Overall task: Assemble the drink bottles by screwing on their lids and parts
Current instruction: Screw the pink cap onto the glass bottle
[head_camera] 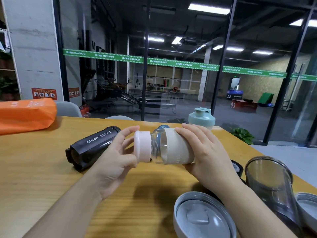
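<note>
I am seeing even, fairly bright light falling from above onto the table (51, 169), while the room behind the glass wall (180, 83) is lying much dimmer. Ceiling strip lights (208, 8) are glaring white and blowing out. The hands are casting a soft dark shadow (154, 194) on the wood beneath them. The wide lens is bending the window frames outward toward the edges. The grey lid (202, 217) at the bottom edge is smearing, out of focus.
</note>
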